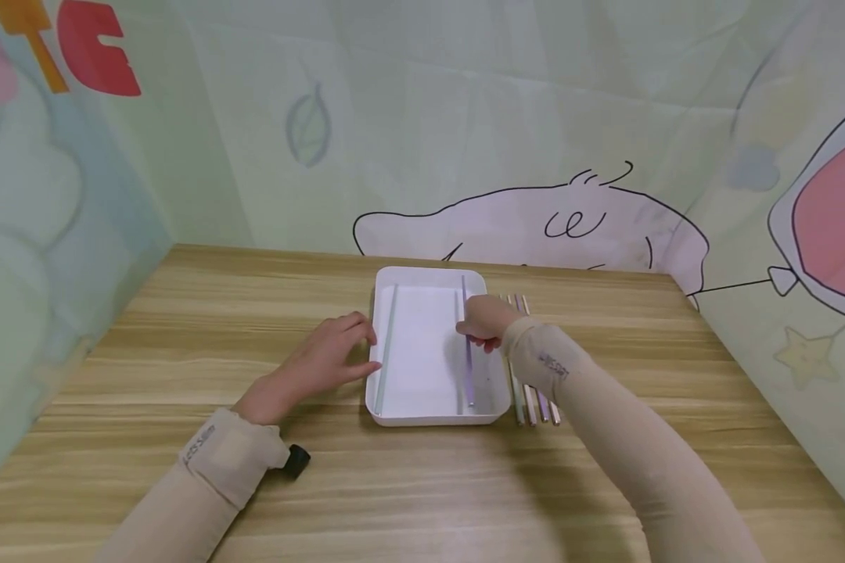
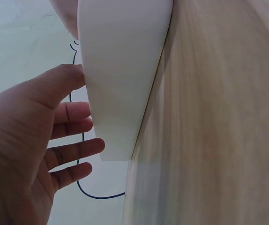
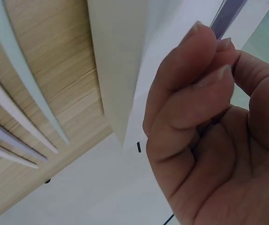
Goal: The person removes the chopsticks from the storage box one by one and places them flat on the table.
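In the head view a white rectangular tray (image 1: 433, 420) lies on the wooden table. My right hand (image 1: 491, 319) pinches a purple chopstick (image 1: 469, 379) over the tray's right side, its thick end towards me. In the right wrist view the curled fingers cover part of that purple chopstick (image 3: 228, 18). A pale green chopstick (image 1: 387, 344) lies along the tray's left side. Beside the purple one runs a thin greyish line; whether chopstick or shadow, I cannot tell. My left hand (image 1: 331, 353) rests its loosely bent fingers against the tray's left wall (image 2: 120, 70).
Several pastel chopsticks (image 1: 532, 407) lie side by side on the table, right of the tray and partly under my right forearm. A printed cloth backdrop (image 1: 465, 141) stands behind the wooden table (image 1: 253, 297) and at both sides.
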Motion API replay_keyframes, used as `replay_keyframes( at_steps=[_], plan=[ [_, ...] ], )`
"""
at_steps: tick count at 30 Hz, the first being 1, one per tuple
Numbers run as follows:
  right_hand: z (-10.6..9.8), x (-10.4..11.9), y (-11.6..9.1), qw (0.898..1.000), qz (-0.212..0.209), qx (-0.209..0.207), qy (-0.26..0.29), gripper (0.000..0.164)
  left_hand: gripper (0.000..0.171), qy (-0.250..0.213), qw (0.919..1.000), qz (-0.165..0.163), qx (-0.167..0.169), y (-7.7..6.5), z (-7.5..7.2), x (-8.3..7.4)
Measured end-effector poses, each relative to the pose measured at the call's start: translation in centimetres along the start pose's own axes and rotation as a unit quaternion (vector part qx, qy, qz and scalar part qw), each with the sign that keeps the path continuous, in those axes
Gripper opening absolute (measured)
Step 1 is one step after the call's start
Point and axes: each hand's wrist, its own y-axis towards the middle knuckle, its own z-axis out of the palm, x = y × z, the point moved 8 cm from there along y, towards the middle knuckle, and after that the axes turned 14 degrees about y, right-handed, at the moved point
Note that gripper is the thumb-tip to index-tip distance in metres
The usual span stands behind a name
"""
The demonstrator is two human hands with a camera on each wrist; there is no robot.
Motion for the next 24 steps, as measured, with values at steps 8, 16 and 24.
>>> replay_keyframes(
  at_steps=[8, 16, 24],
  plan=[
    [-0.4, -1.2, -0.2, 1.0, 0.007, 0.003, -0.001, 0.039, 0.03, 0.009, 1.0, 0.004, 0.001, 0.0, -0.1, -0.1],
    [-0.7, -1.9, -0.6, 1.0, -0.001, 0.016, -0.003, 0.038, 0.031, 0.006, 1.0, 0.005, 0.001, 0.0, -0.1, -0.1],
    [-1.5, -2.8, -1.3, 1.0, -0.003, 0.014, 0.019, 0.035, 0.03, 0.005, 0.9999, 0.012, -0.01, 0.0, -0.1, -0.1]
  ],
)
